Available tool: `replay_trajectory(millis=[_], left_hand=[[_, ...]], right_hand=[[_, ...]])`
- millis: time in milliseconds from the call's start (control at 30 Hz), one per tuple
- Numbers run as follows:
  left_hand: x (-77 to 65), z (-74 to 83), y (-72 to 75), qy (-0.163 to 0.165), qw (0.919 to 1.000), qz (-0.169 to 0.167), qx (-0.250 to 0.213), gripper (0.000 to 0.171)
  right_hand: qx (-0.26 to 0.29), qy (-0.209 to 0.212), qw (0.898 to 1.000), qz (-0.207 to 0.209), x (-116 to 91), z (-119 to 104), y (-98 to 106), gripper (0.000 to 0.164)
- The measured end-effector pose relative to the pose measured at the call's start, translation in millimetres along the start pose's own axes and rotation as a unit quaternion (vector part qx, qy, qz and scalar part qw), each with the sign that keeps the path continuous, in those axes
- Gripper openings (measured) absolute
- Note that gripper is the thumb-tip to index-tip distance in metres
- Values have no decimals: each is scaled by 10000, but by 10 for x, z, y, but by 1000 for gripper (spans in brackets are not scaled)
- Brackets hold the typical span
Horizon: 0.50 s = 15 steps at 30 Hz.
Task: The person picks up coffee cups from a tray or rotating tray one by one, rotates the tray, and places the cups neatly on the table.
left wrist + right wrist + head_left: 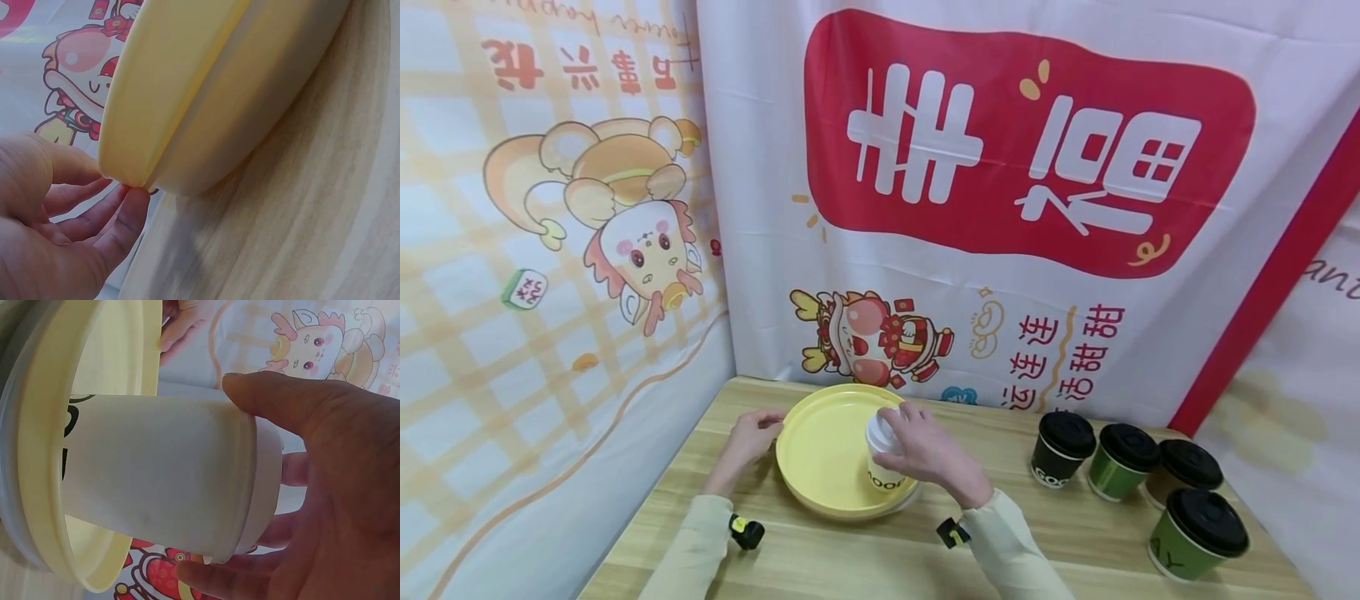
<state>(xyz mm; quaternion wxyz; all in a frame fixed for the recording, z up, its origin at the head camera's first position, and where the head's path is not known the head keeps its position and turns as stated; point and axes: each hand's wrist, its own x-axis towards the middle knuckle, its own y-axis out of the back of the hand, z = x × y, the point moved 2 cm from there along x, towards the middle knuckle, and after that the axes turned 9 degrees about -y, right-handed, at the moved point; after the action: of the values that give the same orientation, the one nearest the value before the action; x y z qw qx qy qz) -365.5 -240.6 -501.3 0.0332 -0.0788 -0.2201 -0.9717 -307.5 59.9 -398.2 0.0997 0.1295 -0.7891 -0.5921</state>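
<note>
A round yellow tray [820,454] lies on the wooden table, with a paler round base [15,456] beneath it. My left hand [754,446] pinches its left rim between thumb and fingers, as the left wrist view shows at the tray's edge [140,144]. On the right part of the tray stands a white paper cup [150,469] with a white lid and dark lettering low on its side. From above, my right hand [925,446] holds this cup around the lid, thumb on one side and fingers on the other. The cup's bottom is hidden behind the tray rim in the right wrist view.
To the right stand several lidded cups: a black one [1051,460], a green one [1111,477], a brown one [1157,483] and a nearer green one [1180,546]. Printed cloth [760,208] hangs behind the wooden table [835,562] and at its left.
</note>
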Motion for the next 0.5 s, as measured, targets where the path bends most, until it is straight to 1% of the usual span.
replay_trajectory(millis=[100,167,300,500], left_hand=[[-4,-6,1,-46,10000,5,77,30],[-5,-7,0,-19,10000,6,22,30],[-5,-12,5,-65,10000,3,12,30],[0,-12,12,-157,9989,45,436,29]], right_hand=[[145,6,9999,16,12,7,3,68],[252,35,9997,45,17,14,6,68],[493,112,9987,87,26,43,13,68],[1081,161,9939,158,5,103,89,68]])
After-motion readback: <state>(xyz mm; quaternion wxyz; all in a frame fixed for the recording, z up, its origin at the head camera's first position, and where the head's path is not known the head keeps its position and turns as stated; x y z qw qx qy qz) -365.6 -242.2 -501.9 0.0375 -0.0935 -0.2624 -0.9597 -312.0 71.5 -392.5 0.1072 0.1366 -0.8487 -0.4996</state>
